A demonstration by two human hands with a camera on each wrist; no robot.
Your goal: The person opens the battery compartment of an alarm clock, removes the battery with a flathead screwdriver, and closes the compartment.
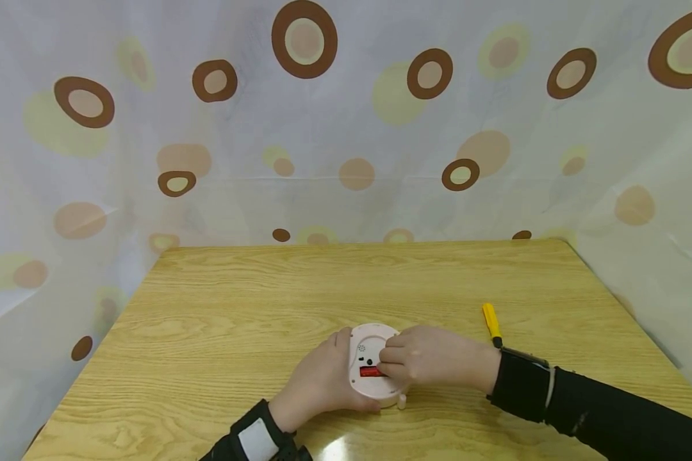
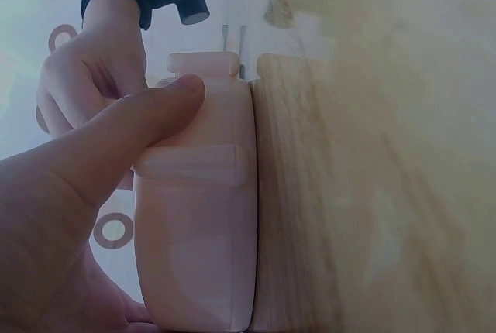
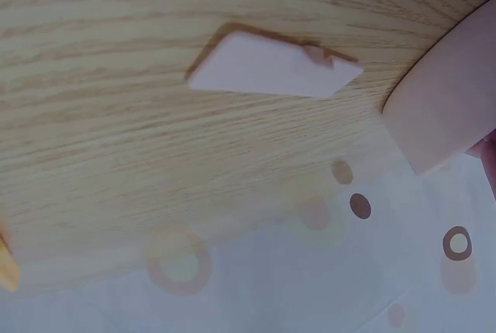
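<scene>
A round, pale pink clock-like device (image 1: pixel 369 387) lies back side up on the table near its front edge. My left hand (image 1: pixel 325 381) grips its left side, and the thumb presses on the side wall (image 2: pixel 198 255) in the left wrist view. A red battery (image 1: pixel 370 371) sits in the open compartment on the back. With curled fingers, my right hand (image 1: pixel 432 355) holds the battery's right end; the fingertips are partly hidden. A flat pink cover piece (image 3: pixel 271 66) lies on the table beside the device in the right wrist view.
A screwdriver with a yellow handle (image 1: pixel 490 320) lies to the right, just beyond my right wrist. The wood-grain table (image 1: pixel 236 294) ends at the back against a patterned curtain (image 1: pixel 236 141), which also hangs along both sides.
</scene>
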